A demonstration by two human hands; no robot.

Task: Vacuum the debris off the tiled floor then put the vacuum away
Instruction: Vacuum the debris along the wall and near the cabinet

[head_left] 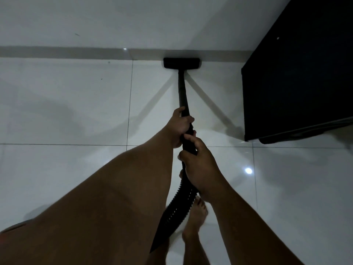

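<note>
The vacuuming step is in hand. The floor nozzle (181, 63) sits in the upper middle of the frame, pressed flat on the tiled floor (66, 104) and touching the skirting strip (57, 52) at the foot of the wall. The black tube (182, 88) runs from it down toward the centre, where both hands hold it. The left hand (180, 126) wraps its fingers round the tube higher up; the right hand (198, 165) grips just below, where the tube meets the ribbed hose (175, 209), which trails to the lower middle past a bare foot (194, 217). A dark cabinet (298, 73) fills the upper right, near the nozzle but apart from it.

A few small specks (108, 62) lie on the floor in the upper left, well apart from the nozzle, so the floor does not look finished. The next move probably calls for drawing the nozzle back from the wall and sweeping it left toward those specks, keeping it flat on the tiles. Putting the vacuum away is not yet due.
</note>
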